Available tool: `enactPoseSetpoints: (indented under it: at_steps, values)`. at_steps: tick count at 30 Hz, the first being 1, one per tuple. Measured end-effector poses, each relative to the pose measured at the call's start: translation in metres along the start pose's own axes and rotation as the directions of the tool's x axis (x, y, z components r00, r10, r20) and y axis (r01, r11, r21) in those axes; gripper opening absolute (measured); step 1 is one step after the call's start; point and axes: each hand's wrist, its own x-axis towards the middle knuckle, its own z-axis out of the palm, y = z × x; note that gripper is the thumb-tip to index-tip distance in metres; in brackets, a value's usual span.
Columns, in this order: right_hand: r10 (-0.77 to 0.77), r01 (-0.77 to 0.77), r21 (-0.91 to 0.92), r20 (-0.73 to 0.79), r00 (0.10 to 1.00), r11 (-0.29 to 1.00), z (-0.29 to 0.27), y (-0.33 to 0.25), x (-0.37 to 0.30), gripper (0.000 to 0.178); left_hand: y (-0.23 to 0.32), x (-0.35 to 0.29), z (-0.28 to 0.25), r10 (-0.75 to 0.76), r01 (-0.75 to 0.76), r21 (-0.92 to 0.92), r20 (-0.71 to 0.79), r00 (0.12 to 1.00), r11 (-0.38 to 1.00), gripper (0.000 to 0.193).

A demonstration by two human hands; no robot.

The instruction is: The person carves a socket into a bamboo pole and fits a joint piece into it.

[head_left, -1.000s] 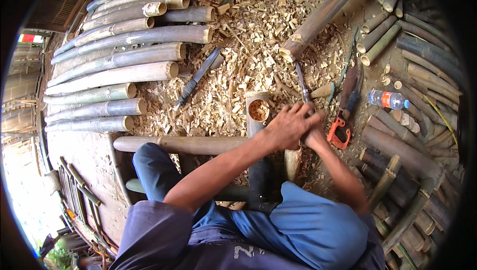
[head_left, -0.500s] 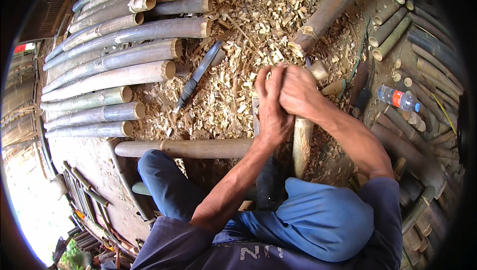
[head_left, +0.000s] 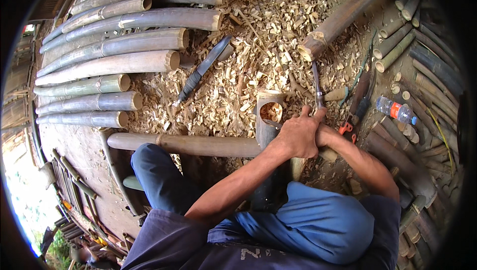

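Observation:
A short bamboo tube (head_left: pixel 266 133) stands upright before me, an oval hole cut in its side near the top. Beside the hole shows the tip of a narrow-bladed tool (head_left: pixel 271 122), its wooden end showing below my hands. My left hand (head_left: pixel 299 133) is closed round this tool just right of the tube. Pressed against it is my right hand (head_left: pixel 326 135), closed too, its fingers partly hidden. A slim metal-shafted tool (head_left: pixel 317 82) lies just beyond my hands. Below them is part of a pale wooden post (head_left: pixel 298 167).
Bamboo poles (head_left: pixel 149 39) lie in a row at left. A large knife (head_left: pixel 203 71) rests on wood chips (head_left: pixel 268 31). A thick bamboo pole (head_left: pixel 348 14) slants at far right. An orange-handled tool (head_left: pixel 348 129) and a plastic bottle (head_left: pixel 396 110) lie at right. A crossbar (head_left: pixel 198 145) runs near my knee.
Both hands have moved down and right off the tube's top, uncovering its rim and oval hole. The metal-shafted tool shows more fully. The view has shifted slightly.

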Motion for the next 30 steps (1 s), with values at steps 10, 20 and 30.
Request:
enactPoseSetpoints:
  at_steps: [10, 20, 30]
  values:
    - [-0.017, 0.039, 0.151, -0.148, 0.989, 0.988, 0.053, -0.001, 0.018, 0.039, -0.036, -0.007, -0.023, 0.180, -0.190, 0.016, 0.258, 0.949, 0.982, 0.099]
    - [0.071, 0.010, 0.390, -0.192, 0.979, 0.921, 0.074, 0.016, 0.019, 0.048, -0.042, -0.008, -0.034, 0.238, -0.270, 0.033, 0.385, 0.892, 0.962, 0.088]
    - [-0.371, 0.181, -0.813, -0.046, 0.928, 0.553, -0.061, -0.049, -0.020, 0.027, 0.001, 0.007, 0.032, 0.050, -0.145, -0.123, -0.566, 0.823, 0.982, 0.122]
